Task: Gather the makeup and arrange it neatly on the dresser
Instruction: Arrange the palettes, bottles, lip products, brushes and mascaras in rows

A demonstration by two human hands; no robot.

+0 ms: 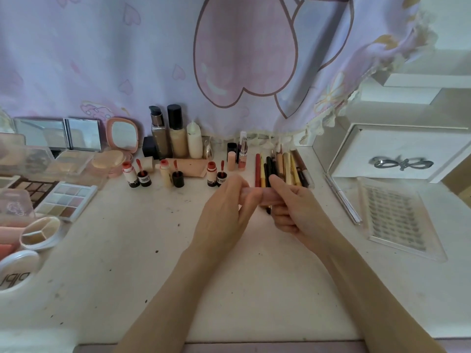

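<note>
Both my hands meet over the middle of the white dresser top (pixel 158 250). My left hand (pixel 221 217) and my right hand (pixel 293 212) grip the two ends of a pale pink tube (pixel 254 193) held level between them. A dark tip (pixel 268 210) pokes out below my right fingers. Just behind lies a row of makeup pencils (pixel 283 169). Open lip tints (pixel 132 174) stand in a line with their wands beside them. Foundation bottles (pixel 175 133) stand at the back.
Eyeshadow palettes (pixel 66 200), compacts and mirrors (pixel 56 133) crowd the left side. A round powder case (pixel 17 271) lies at the left edge. A clear lash tray (pixel 397 220) and a white box (pixel 397 151) sit on the right. A pink curtain (pixel 229 59) hangs behind.
</note>
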